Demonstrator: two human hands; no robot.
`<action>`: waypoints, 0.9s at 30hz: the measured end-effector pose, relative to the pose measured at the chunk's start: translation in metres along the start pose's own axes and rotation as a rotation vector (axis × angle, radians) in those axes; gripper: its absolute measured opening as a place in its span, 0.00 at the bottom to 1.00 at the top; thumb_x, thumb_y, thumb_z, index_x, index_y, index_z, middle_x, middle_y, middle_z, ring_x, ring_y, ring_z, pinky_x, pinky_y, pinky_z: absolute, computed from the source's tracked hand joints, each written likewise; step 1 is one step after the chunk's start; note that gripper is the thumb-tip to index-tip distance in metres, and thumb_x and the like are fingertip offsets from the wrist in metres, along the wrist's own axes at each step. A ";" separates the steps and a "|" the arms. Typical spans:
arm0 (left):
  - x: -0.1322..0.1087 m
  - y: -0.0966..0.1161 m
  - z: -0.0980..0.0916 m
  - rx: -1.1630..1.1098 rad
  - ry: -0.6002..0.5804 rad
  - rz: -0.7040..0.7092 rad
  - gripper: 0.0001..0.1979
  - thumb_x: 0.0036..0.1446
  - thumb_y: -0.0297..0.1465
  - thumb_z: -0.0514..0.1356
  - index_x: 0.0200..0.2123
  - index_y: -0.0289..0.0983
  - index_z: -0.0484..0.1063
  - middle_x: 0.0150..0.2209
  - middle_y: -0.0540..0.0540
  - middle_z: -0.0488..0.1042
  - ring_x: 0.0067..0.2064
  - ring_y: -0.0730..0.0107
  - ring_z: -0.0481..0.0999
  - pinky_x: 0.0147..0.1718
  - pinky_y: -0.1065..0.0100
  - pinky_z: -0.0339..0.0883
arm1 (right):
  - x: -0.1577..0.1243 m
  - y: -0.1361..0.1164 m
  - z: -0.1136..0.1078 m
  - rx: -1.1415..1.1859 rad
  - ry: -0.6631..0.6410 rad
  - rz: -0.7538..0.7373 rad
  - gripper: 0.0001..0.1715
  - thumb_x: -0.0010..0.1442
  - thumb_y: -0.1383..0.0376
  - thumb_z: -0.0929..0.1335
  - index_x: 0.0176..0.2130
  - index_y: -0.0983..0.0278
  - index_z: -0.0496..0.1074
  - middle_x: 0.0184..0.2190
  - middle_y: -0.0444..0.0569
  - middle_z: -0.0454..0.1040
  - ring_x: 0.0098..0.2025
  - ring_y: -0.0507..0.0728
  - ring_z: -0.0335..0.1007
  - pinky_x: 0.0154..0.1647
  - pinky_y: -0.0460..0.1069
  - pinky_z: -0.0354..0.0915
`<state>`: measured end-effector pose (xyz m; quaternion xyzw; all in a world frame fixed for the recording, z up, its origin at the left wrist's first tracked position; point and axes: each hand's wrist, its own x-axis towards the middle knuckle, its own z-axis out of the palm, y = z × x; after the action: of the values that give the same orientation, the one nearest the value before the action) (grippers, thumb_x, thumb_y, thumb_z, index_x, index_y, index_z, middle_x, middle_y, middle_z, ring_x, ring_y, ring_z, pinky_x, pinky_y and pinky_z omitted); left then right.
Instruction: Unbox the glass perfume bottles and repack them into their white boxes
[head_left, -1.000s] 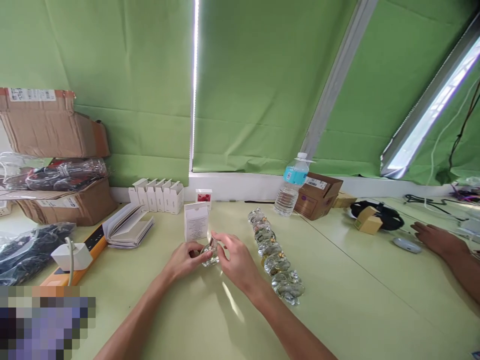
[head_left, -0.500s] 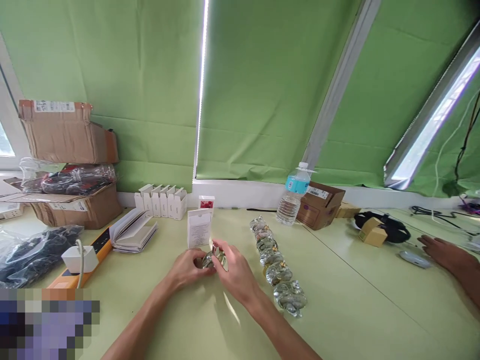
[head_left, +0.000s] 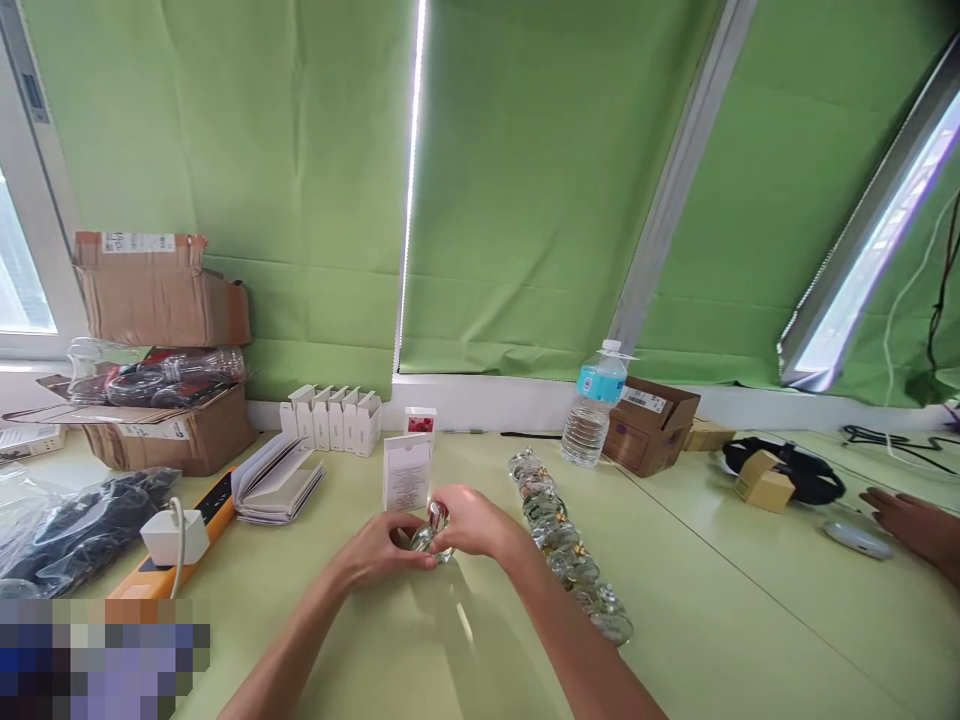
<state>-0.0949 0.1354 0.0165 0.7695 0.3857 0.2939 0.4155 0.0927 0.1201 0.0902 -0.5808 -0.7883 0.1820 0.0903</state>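
At lower centre, a small clear glass perfume bottle (head_left: 433,535) is clasped, fingers of the left hand (head_left: 373,552) and right hand (head_left: 476,522) clamped on it; boxing in the upright white paper carton (head_left: 406,472) looks called for next.

Green blinds (head_left: 547,190) beside what seems a window (head_left: 22,260)

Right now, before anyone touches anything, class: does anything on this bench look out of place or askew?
Yes, at the left: an open cardboard box sits on a bulging plastic bag on top of another box, so the stack looks unsteady.
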 end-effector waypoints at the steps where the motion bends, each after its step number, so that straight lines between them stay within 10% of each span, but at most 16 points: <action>1: 0.000 -0.001 -0.004 -0.037 0.000 -0.008 0.22 0.50 0.50 0.63 0.36 0.36 0.77 0.24 0.53 0.67 0.25 0.74 0.63 0.23 0.73 0.56 | 0.002 -0.002 -0.002 -0.019 -0.019 0.007 0.21 0.40 0.62 0.77 0.36 0.61 0.75 0.33 0.44 0.74 0.30 0.53 0.68 0.24 0.43 0.55; 5: 0.000 -0.008 -0.017 0.005 0.315 -0.034 0.31 0.62 0.53 0.45 0.37 0.35 0.77 0.28 0.48 0.73 0.22 0.74 0.65 0.21 0.71 0.59 | 0.006 -0.011 -0.005 -0.112 -0.066 0.053 0.25 0.40 0.65 0.77 0.41 0.60 0.76 0.41 0.50 0.74 0.33 0.55 0.71 0.24 0.44 0.56; 12: 0.005 0.007 -0.035 0.389 0.855 0.103 0.17 0.57 0.47 0.59 0.41 0.41 0.71 0.43 0.45 0.72 0.39 0.63 0.73 0.37 0.65 0.67 | 0.003 -0.019 -0.008 -0.154 -0.086 0.082 0.25 0.40 0.68 0.76 0.41 0.60 0.77 0.43 0.52 0.75 0.33 0.57 0.73 0.23 0.45 0.58; 17: 0.029 0.026 -0.052 0.623 0.630 0.249 0.19 0.57 0.40 0.61 0.52 0.47 0.68 0.61 0.45 0.61 0.59 0.54 0.67 0.52 0.57 0.67 | -0.002 -0.018 -0.021 -0.142 -0.061 0.057 0.19 0.40 0.69 0.76 0.36 0.61 0.78 0.35 0.50 0.77 0.30 0.56 0.72 0.21 0.44 0.56; 27: 0.045 0.008 -0.046 0.489 0.463 0.291 0.14 0.58 0.29 0.55 0.48 0.44 0.70 0.59 0.45 0.63 0.55 0.59 0.71 0.51 0.58 0.69 | -0.011 -0.013 -0.054 -0.017 0.424 -0.112 0.15 0.50 0.69 0.71 0.40 0.59 0.75 0.33 0.44 0.76 0.34 0.53 0.68 0.30 0.45 0.53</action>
<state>-0.1034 0.1887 0.0517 0.8059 0.4151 0.4154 0.0746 0.1036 0.1160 0.1459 -0.5623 -0.7841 0.0439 0.2591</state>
